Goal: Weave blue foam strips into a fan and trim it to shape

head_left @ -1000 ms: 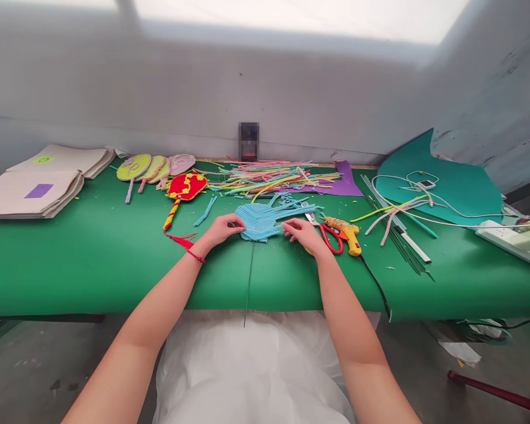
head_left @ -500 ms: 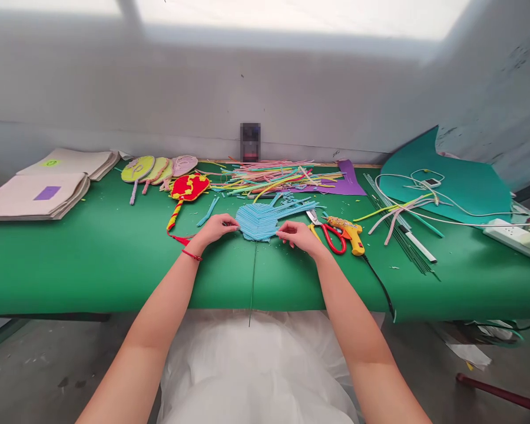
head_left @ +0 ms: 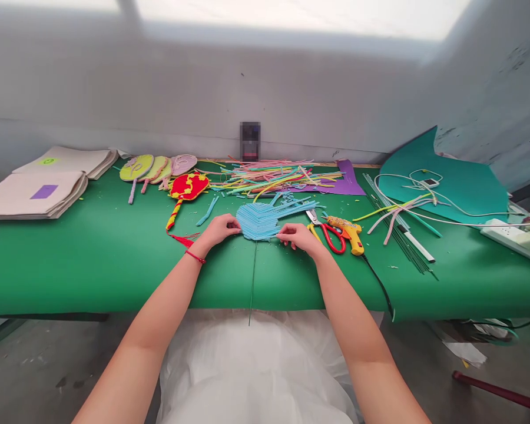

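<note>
A light-blue fan-shaped piece made of woven strips [head_left: 260, 221] lies on the green table cover [head_left: 92, 259] straight ahead. A thin dark wire [head_left: 251, 277] runs from it toward the table's front edge. My left hand [head_left: 221, 228] pinches the piece's left edge with curled fingers; a red string sits on that wrist. At the piece's lower right edge my right hand [head_left: 298, 236] pinches it too, fingers bent together.
Red-handled scissors [head_left: 329, 234] and a yellow glue gun [head_left: 347, 232] lie right of my right hand. Behind are loose coloured strips [head_left: 274, 175], a red fan [head_left: 186, 188], pastel fans [head_left: 154, 168], cloth bags [head_left: 39, 185] far left, teal sheet [head_left: 450, 182], power strip [head_left: 512, 235].
Both hands stay on the blue piece with only slight shifts; my right hand has drawn a little closer to its lower edge. The view has moved slightly.
</note>
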Demonstrator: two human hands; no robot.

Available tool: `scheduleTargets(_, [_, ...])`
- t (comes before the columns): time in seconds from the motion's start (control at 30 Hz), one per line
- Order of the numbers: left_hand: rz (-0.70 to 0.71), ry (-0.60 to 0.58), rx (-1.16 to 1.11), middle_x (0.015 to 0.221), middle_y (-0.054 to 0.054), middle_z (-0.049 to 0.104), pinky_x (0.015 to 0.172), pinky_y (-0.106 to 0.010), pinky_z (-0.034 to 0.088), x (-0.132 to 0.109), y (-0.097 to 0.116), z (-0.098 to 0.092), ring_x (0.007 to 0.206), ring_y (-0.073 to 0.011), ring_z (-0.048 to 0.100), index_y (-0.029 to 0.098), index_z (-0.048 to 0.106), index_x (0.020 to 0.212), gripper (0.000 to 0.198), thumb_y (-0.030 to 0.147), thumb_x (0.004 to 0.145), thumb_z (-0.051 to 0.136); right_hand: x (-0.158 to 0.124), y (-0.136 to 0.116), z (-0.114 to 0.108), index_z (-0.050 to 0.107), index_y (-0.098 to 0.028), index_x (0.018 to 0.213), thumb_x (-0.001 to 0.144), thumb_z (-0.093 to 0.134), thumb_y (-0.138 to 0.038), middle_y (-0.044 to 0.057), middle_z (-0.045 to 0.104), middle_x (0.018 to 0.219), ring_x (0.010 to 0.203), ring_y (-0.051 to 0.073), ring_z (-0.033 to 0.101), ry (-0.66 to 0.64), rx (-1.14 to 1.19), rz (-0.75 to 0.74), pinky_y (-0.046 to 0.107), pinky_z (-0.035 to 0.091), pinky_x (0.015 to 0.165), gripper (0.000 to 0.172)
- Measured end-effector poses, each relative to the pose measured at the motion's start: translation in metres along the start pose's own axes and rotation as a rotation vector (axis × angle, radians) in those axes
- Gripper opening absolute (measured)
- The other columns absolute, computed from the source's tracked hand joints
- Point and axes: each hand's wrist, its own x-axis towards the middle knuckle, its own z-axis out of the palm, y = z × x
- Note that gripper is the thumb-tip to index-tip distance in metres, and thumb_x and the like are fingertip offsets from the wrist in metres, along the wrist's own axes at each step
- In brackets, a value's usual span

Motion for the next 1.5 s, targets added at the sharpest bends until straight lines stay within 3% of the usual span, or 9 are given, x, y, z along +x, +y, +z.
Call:
scheduleTargets(0.2, [0.021,0.020,0.053,0.078,-0.002,0.059,0.069,-0.031,0.044,-0.001,0.006,0.003,0.072,-0.0163,0.055,0.020,0.065,0.074,0.020,0.040,0.074,0.065,0.000,0.000,0.000,0.057,-0.017,0.065,0.067,0.070,-0.031,-0.001,0.055,0.056,0.050,0.008,0.047,0.042,-0.009,0.044,0.019,0.034,0.039,0.019])
scheduleTargets(0.43, [0.082,0.150,0.099,0.083,-0.002,0.058,0.068,-0.030,0.043,-0.005,0.014,0.003,0.071,-0.0151,0.053,0.020,0.063,0.084,0.012,0.029,0.078,0.063,0.002,0.002,0.000,0.057,-0.017,0.065,0.068,0.068,-0.029,-0.002,0.054,0.056,0.049,0.008,0.047,0.048,-0.016,0.038,0.019,0.034,0.038,0.017])
scheduleTargets(0.83, [0.048,0.058,0.174,0.083,-0.002,0.058,0.072,-0.031,0.043,-0.006,0.015,0.007,0.075,-0.0166,0.055,0.020,0.064,0.077,0.003,0.022,0.078,0.061,0.002,0.001,0.001,0.056,-0.017,0.065,0.069,0.067,-0.028,-0.002,0.053,0.055,0.049,0.008,0.046,0.047,-0.026,0.050,0.018,0.034,0.039,0.016])
scheduleTargets(1.0, [0.155,0.149,0.237,0.089,-0.003,0.058,0.078,-0.031,0.044,-0.011,0.029,0.015,0.088,-0.0192,0.056,0.022,0.064,0.083,0.007,0.024,0.083,0.058,0.001,0.000,0.000,0.056,-0.017,0.066,0.070,0.066,-0.027,-0.002,0.054,0.056,0.049,0.007,0.046,0.053,-0.048,0.048,0.018,0.034,0.040,0.015])
scheduleTargets(1.27, [0.312,0.069,0.344,0.091,-0.004,0.062,0.079,-0.033,0.044,-0.012,0.041,0.039,0.087,-0.0192,0.057,0.021,0.065,0.088,0.008,0.023,0.086,0.058,0.002,0.002,0.001,0.056,-0.017,0.067,0.071,0.066,-0.026,-0.003,0.054,0.056,0.049,0.007,0.047,0.054,-0.037,0.048,0.018,0.034,0.040,0.014])
scheduleTargets(1.5, [0.320,0.065,0.367,0.090,-0.004,0.062,0.078,-0.032,0.043,-0.012,0.038,0.041,0.087,-0.0190,0.057,0.021,0.065,0.085,0.008,0.024,0.087,0.058,0.003,0.003,0.001,0.056,-0.016,0.067,0.074,0.064,-0.022,-0.003,0.054,0.054,0.047,0.007,0.046,0.058,-0.045,0.048,0.018,0.033,0.040,0.012])
